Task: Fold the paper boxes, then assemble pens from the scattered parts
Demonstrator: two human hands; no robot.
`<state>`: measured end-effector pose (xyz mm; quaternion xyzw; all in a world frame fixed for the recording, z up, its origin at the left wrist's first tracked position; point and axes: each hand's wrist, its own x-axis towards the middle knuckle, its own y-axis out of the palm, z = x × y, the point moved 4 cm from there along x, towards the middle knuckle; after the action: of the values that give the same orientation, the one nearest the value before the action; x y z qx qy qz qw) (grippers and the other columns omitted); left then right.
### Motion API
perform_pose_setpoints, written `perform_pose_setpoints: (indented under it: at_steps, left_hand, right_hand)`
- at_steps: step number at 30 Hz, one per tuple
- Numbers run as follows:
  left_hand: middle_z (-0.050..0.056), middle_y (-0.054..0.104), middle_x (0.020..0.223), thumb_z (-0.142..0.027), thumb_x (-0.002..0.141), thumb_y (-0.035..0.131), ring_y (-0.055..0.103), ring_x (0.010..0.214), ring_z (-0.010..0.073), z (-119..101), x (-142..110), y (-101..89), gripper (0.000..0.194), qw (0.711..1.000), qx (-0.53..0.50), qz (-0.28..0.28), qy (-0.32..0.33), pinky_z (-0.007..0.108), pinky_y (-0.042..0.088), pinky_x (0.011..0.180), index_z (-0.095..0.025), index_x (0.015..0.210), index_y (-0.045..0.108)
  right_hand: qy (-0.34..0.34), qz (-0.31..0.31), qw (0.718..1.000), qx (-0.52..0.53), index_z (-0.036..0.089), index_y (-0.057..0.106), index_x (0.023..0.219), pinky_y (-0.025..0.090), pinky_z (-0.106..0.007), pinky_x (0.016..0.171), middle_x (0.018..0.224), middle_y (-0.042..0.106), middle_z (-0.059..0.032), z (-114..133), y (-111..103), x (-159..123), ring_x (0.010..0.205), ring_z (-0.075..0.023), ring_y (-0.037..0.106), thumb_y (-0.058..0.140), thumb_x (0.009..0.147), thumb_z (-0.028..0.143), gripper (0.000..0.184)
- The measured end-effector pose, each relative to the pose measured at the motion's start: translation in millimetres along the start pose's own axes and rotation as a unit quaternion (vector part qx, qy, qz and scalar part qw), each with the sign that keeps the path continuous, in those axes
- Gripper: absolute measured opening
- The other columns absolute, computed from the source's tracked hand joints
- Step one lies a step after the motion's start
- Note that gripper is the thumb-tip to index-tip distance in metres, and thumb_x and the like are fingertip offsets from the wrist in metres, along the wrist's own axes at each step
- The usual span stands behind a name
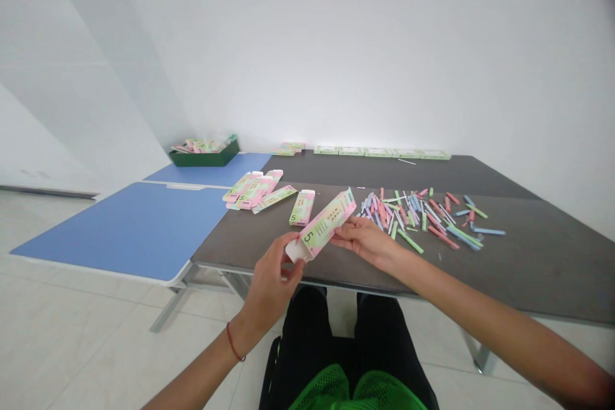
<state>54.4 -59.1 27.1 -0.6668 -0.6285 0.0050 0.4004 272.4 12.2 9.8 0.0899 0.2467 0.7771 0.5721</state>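
Note:
A pink and green carton (pixel 328 224) marked with a 5 is held tilted above the front of the dark table. My left hand (pixel 276 275) pinches its lower end, where a white flap stands out. Around the other end, the fingers of my right hand (pixel 362 240) grip the carton's side. Just behind it, a similar small carton (pixel 302 207) lies on the table. Farther left is a pile of flat-looking cartons (pixel 252 189), with one more carton (pixel 274 199) slanting beside it. Right of my right hand, many pastel coloured sticks (pixel 413 211) are scattered, with thin white ones among them.
A green tray (pixel 206 157) of cartons and clear plastic stands at the back left on a blue table (pixel 129 224). Along the wall runs a row of green and white boxes (pixel 378 152). Some cartons (pixel 289 148) lie left of that row.

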Motion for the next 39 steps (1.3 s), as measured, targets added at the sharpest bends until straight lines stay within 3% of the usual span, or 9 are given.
perform_pose_setpoints:
  at_steps: [6,12,15,19,22,26,28,33,39]
  left_hand:
    - [0.010,0.071,0.122,-0.005,0.096,0.056,0.072,0.093,0.0192,-35,-17,6.2,0.052,0.887,0.335,0.041,0.316,0.027,0.059,0.070,-0.025,0.144,0.052]
    - [0.009,0.069,0.125,-0.012,0.098,0.057,0.069,0.085,0.0199,-62,-21,14.4,0.050,0.826,0.426,0.104,0.354,0.031,0.059,0.066,-0.029,0.145,0.054]
    - [0.009,0.070,0.123,-0.010,0.098,0.055,0.070,0.086,0.0203,-60,-19,14.5,0.054,0.844,0.404,0.108,0.335,0.032,0.060,0.068,-0.028,0.149,0.049]
    - [0.009,0.074,0.110,-0.009,0.099,0.053,0.073,0.088,0.0184,-47,-6,0.1,0.046,0.947,0.238,0.019,0.214,0.030,0.062,0.078,-0.018,0.143,0.050]
    - [0.003,0.076,0.093,-0.020,0.097,0.059,0.073,0.074,0.0146,-33,10,-13.6,0.016,0.994,0.090,-0.044,0.043,0.023,0.061,0.067,-0.018,0.112,0.064]
    - [0.001,0.078,0.082,-0.024,0.090,0.068,0.075,0.068,0.0152,-30,23,-22.0,0.008,0.994,-0.022,-0.066,-0.084,0.023,0.063,0.064,-0.019,0.097,0.067]
    - [0.002,0.080,0.085,-0.023,0.089,0.070,0.077,0.070,0.0167,-34,27,-24.0,0.010,0.991,-0.067,-0.064,-0.099,0.024,0.064,0.065,-0.018,0.097,0.067]
    - [0.001,0.080,0.081,-0.020,0.088,0.070,0.078,0.068,0.0169,-46,29,-34.8,0.011,0.993,-0.070,-0.083,-0.055,0.025,0.066,0.066,-0.018,0.100,0.071]
    - [0.000,0.081,0.083,-0.015,0.090,0.069,0.077,0.065,0.0146,-64,27,-38.4,0.016,0.996,0.008,-0.088,0.014,0.022,0.065,0.065,-0.020,0.104,0.074]
  right_hand:
    - [0.060,0.011,0.994,0.086,0.012,0.072,0.108,0.057,-0.043,0.105,0.101,0.081,-0.0133,-4,8,1,0.101,-0.0251,0.078,0.054,0.090,0.010,0.026]
    - [0.082,-0.003,0.990,0.118,0.012,0.070,0.120,0.057,-0.046,0.101,0.105,0.081,-0.0147,-16,15,-1,0.106,-0.0276,0.076,0.043,0.090,0.016,0.041]
    - [0.070,-0.009,0.996,0.055,0.012,0.069,0.121,0.059,-0.046,0.098,0.104,0.080,-0.0149,-16,13,-2,0.102,-0.0283,0.077,0.046,0.090,0.020,0.040]
    - [-0.036,-0.052,0.984,-0.168,0.016,0.058,0.138,0.058,-0.048,0.099,0.122,0.074,-0.0148,-2,9,-8,0.108,-0.0282,0.073,0.055,0.086,0.021,0.052]
    - [-0.166,-0.088,0.907,-0.378,0.022,0.030,0.160,0.049,-0.056,0.109,0.151,0.053,-0.0183,8,13,-20,0.132,-0.0325,0.058,0.063,0.085,0.025,0.081]
    - [-0.272,-0.125,0.753,-0.585,0.020,-0.003,0.166,0.023,-0.066,0.124,0.171,0.011,-0.0226,7,28,-34,0.160,-0.0399,0.010,0.069,0.086,0.028,0.108]
    - [-0.274,-0.138,0.706,-0.638,0.021,-0.006,0.165,0.021,-0.072,0.121,0.171,0.005,-0.0242,5,31,-37,0.159,-0.0447,0.001,0.073,0.085,0.029,0.114]
    - [-0.267,-0.112,0.677,-0.676,0.021,0.023,0.162,0.046,-0.072,0.103,0.144,0.048,-0.0272,10,33,-39,0.136,-0.0500,0.049,0.078,0.086,0.033,0.094]
    - [-0.499,-0.050,0.623,-0.600,0.028,0.019,0.163,0.018,-0.075,0.122,0.159,0.039,-0.0204,27,65,-55,0.156,-0.0450,0.021,0.085,0.081,0.028,0.105]
